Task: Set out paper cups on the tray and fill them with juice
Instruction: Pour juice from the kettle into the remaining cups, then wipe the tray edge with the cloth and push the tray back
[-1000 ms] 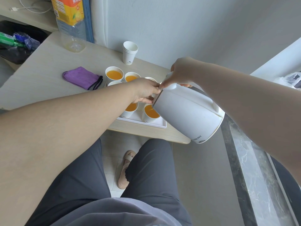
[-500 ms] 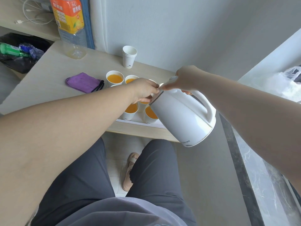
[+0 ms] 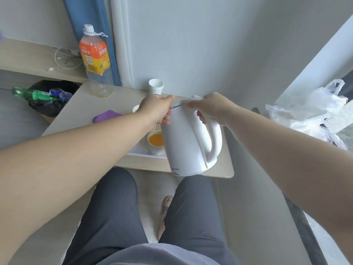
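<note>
I count one white kettle (image 3: 183,142), close to upright over the desk's (image 3: 80,108) near edge, hiding the right part of the tray (image 3: 141,152). My feed shows the right hand (image 3: 212,108) wrapped round the top of the handle, thumb lying forward along the lid. The left hand (image 3: 156,109) clasps the kettle's front rim by the spout, thumb on top and fingers curled beneath.

Two filled cups show on the tray: one paper cup (image 3: 155,140) of orange juice just beside the kettle's left side, and a sliver of a second cup (image 3: 136,109) behind the left wrist; any others are hidden. One stack of cups (image 3: 156,87) stands at the desk's far edge against the wall. One juice bottle (image 3: 96,60), almost drained, stands at the far left corner. One purple cloth (image 3: 107,115) lies left of the tray.

The desk is pale wood grain with rounded corners, set against a grey wall and a blue curtain (image 3: 107,44). A plastic bag (image 3: 313,106) sits to the right.
</note>
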Motion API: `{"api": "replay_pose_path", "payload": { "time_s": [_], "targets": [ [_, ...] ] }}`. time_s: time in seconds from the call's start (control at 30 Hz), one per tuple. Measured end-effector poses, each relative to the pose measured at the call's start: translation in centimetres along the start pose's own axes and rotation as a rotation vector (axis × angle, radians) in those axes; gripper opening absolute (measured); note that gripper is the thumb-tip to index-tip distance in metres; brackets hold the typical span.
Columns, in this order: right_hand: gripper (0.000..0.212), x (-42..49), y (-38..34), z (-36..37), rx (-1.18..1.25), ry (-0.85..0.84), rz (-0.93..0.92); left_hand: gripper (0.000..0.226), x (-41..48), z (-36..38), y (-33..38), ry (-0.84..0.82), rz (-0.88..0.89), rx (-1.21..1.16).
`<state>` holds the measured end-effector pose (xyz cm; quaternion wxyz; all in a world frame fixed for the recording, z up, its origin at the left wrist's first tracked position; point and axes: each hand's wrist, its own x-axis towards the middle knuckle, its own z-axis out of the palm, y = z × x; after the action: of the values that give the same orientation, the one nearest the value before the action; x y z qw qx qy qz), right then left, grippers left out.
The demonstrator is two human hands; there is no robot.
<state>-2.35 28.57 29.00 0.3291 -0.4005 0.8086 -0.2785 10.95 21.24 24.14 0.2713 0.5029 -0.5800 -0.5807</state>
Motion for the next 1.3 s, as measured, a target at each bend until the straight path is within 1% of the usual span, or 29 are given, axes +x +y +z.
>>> {"api": "replay_pose_path", "payload": {
  "time_s": [0.1, 0.13, 0.17, 0.27, 0.33, 0.37, 0.4, 0.43, 0.47, 0.57, 0.6, 0.67, 0.7, 0.73, 0.8, 0.87, 0.97, 1.03, 1.1, 1.2, 1.3],
  "targets": [
    [0.021, -0.4, -2.3, 2.3, 0.039, -0.054, -0.044, 0.052, -1.6, -1.4, 1.6, -0.174, -0.200, -0.105],
    [0.020, -0.4, -3.1, 3.2, 0.025, -0.061, -0.070, 0.056, -1.9, -1.9, 1.9, -0.205, -0.235, -0.138],
    [0.018, -0.7, -3.6, 3.7, 0.004, -0.075, -0.110, 0.056, -2.0, -2.4, 2.3, -0.202, -0.254, -0.162],
    [0.016, -1.2, -6.6, 8.4, -0.077, -0.154, -0.243, 0.040, -2.1, -4.7, 2.3, -0.094, -0.281, -0.211],
    [0.016, -1.9, -7.9, 11.5, -0.129, -0.106, -0.258, 0.027, -2.0, -6.6, 1.8, 0.017, -0.282, -0.277],
    [0.015, -2.0, -8.4, 12.3, -0.096, -0.119, -0.278, 0.022, -1.8, -7.5, 1.3, 0.078, -0.264, -0.297],
    [0.011, -1.7, -9.0, 13.1, -0.052, -0.194, -0.329, 0.018, -1.5, -8.9, 0.7, 0.146, -0.238, -0.307],
    [0.011, -1.3, -9.5, 14.0, -0.045, -0.238, -0.420, 0.019, -1.4, -10.5, 0.0, 0.207, -0.216, -0.300],
    [0.013, -1.4, -9.6, 14.1, -0.030, -0.260, -0.474, 0.025, -1.5, -11.5, -0.4, 0.249, -0.196, -0.291],
    [0.007, -0.9, -10.6, 16.5, 0.017, -0.478, -0.581, 0.060, -1.3, -16.4, -2.6, 0.414, -0.179, -0.244],
    [0.008, -0.6, -10.8, 17.4, 0.039, -0.511, -0.587, 0.060, -1.3, -17.6, -3.4, 0.435, -0.180, -0.226],
    [0.010, 1.0, -10.8, 18.9, 0.180, -0.519, -0.514, 0.035, -1.5, -19.6, -4.6, 0.455, -0.167, -0.204],
    [0.011, 2.0, -10.4, 19.4, 0.255, -0.474, -0.457, 0.028, -1.5, -20.4, -5.1, 0.470, -0.163, -0.176],
    [0.013, 3.4, -10.0, 20.4, 0.279, -0.411, -0.416, 0.027, -1.4, -21.4, -5.8, 0.490, -0.162, -0.139],
    [0.021, 6.2, -8.7, 22.1, 0.177, -0.283, -0.377, 0.027, -1.1, -23.1, -6.7, 0.507, -0.140, -0.065],
    [0.032, 9.4, -7.1, 24.5, 0.007, -0.226, -0.345, 0.027, -0.8, -24.7, -7.5, 0.514, -0.134, -0.010],
    [0.060, 13.7, -4.9, 28.4, -0.221, -0.254, -0.309, 0.032, -0.1, -26.3, -8.6, 0.495, -0.145, 0.027],
    [0.070, 15.9, -4.4, 30.7, -0.403, -0.291, -0.306, 0.033, 0.6, -26.9, -9.2, 0.483, -0.157, 0.017],
    [0.073, 17.8, -4.4, 32.4, -0.503, -0.302, -0.320, 0.032, 1.4, -27.4, -9.6, 0.487, -0.171, -0.002],
    [0.071, 20.4, -4.1, 33.5, -0.611, -0.291, -0.358, 0.030, 2.3, -27.8, -10.0, 0.501, -0.177, -0.037],
    [0.069, 22.2, -2.9, 34.6, -0.718, -0.316, -0.386, 0.030, 3.3, -28.2, -10.2, 0.487, -0.186, -0.063]
  ]
}}
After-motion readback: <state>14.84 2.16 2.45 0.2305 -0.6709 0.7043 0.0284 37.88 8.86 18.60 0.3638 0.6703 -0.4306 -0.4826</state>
